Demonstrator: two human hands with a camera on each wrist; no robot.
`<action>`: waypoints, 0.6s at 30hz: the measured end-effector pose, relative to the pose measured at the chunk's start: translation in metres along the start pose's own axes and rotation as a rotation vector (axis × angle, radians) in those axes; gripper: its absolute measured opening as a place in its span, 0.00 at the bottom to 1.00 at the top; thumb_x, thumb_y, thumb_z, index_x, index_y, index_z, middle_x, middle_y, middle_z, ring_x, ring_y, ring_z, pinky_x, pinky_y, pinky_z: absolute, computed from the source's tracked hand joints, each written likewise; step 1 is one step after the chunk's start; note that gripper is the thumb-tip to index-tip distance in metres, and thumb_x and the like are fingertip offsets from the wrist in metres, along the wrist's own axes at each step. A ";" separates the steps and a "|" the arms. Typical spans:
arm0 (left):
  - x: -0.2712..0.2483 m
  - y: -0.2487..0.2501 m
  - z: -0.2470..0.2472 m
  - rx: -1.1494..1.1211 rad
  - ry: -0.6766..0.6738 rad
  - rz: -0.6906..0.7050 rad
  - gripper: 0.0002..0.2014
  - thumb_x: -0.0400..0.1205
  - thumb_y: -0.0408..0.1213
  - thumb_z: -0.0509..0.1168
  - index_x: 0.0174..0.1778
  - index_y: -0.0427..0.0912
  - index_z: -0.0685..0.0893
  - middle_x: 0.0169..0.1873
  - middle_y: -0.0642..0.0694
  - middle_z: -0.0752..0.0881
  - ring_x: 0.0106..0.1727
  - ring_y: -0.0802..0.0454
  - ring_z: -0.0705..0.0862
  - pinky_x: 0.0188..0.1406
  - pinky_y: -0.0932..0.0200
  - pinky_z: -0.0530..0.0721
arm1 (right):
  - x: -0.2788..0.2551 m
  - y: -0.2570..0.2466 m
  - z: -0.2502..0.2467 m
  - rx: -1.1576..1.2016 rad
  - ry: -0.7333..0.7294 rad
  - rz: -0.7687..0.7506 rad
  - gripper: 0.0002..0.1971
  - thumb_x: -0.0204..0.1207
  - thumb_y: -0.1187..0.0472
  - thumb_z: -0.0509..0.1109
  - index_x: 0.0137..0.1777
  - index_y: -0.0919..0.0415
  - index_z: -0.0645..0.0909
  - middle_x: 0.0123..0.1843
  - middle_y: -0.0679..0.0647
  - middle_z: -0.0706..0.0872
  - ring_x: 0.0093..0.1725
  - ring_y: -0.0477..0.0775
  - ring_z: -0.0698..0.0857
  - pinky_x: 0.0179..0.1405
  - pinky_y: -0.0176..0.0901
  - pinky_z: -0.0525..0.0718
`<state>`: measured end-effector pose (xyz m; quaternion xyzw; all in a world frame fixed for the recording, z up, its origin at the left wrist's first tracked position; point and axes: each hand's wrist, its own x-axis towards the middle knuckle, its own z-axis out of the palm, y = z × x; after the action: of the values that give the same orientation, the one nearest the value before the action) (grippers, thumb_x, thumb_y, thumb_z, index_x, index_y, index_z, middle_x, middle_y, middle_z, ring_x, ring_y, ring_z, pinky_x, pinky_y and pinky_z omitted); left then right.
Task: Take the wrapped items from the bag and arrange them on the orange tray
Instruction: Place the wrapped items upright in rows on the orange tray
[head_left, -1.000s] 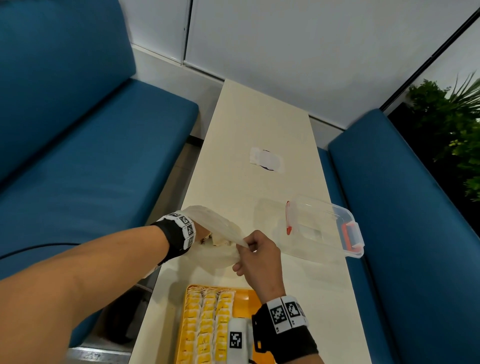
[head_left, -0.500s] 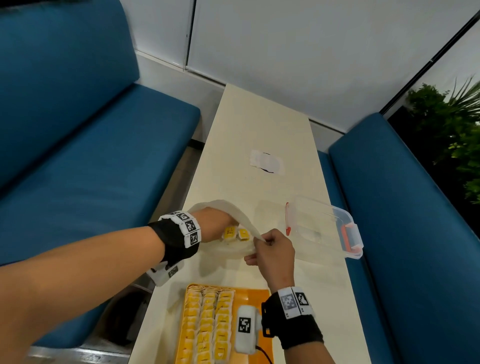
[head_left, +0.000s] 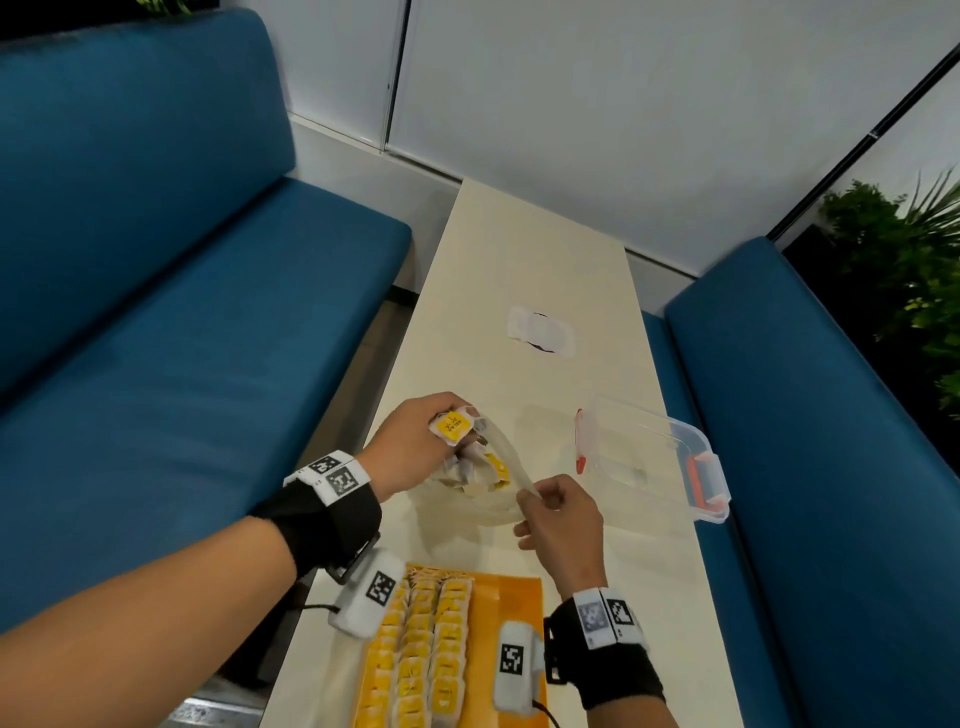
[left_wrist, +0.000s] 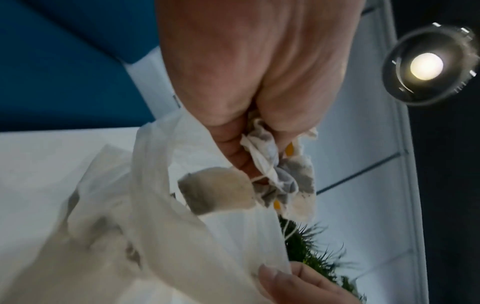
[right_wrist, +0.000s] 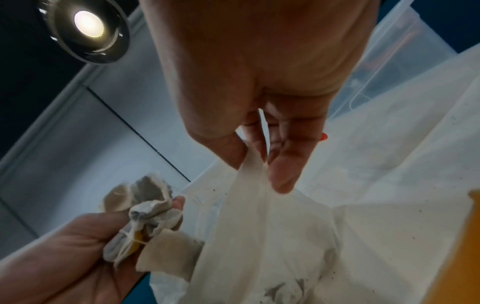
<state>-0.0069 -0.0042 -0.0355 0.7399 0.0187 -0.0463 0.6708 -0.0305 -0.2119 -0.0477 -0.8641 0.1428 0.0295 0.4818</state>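
Left hand (head_left: 415, 447): raised over the mouth of the thin translucent white plastic bag (head_left: 483, 499), fingers curled round a bunch of small paper-wrapped tea bags with yellow tags (head_left: 460, 441); more hang by strings just below the fist. Right hand (head_left: 558, 514): thumb and fingers pinch the bag's rim, holding it open on the pale cream desk (head_left: 530, 270). Flat orange tray (head_left: 519, 592): at the near desk edge, carrying rows of yellow-tagged packets. Clear plastic box with orange latches (head_left: 654, 457): right of the bag.
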 end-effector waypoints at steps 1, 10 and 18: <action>-0.005 -0.002 0.002 -0.078 0.005 -0.024 0.12 0.84 0.27 0.68 0.47 0.50 0.91 0.44 0.47 0.93 0.43 0.57 0.88 0.42 0.61 0.86 | -0.004 0.000 -0.003 -0.056 0.015 -0.038 0.07 0.76 0.57 0.75 0.49 0.54 0.80 0.45 0.53 0.87 0.37 0.52 0.89 0.37 0.51 0.90; -0.032 -0.002 0.022 -0.591 -0.095 -0.170 0.09 0.84 0.25 0.69 0.54 0.42 0.88 0.50 0.42 0.90 0.49 0.48 0.89 0.54 0.51 0.85 | -0.042 -0.006 -0.013 0.106 -0.340 -0.118 0.19 0.74 0.64 0.78 0.62 0.48 0.80 0.58 0.46 0.87 0.39 0.53 0.88 0.32 0.41 0.84; -0.053 -0.013 0.040 -0.805 -0.054 -0.317 0.07 0.84 0.26 0.69 0.55 0.39 0.88 0.49 0.36 0.89 0.47 0.44 0.90 0.47 0.54 0.91 | -0.065 -0.001 0.004 0.330 -0.587 0.021 0.27 0.68 0.64 0.82 0.67 0.51 0.79 0.58 0.50 0.90 0.52 0.61 0.92 0.40 0.55 0.89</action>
<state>-0.0625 -0.0407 -0.0477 0.4059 0.1310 -0.1572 0.8907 -0.0917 -0.1943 -0.0365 -0.7275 0.0099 0.2585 0.6355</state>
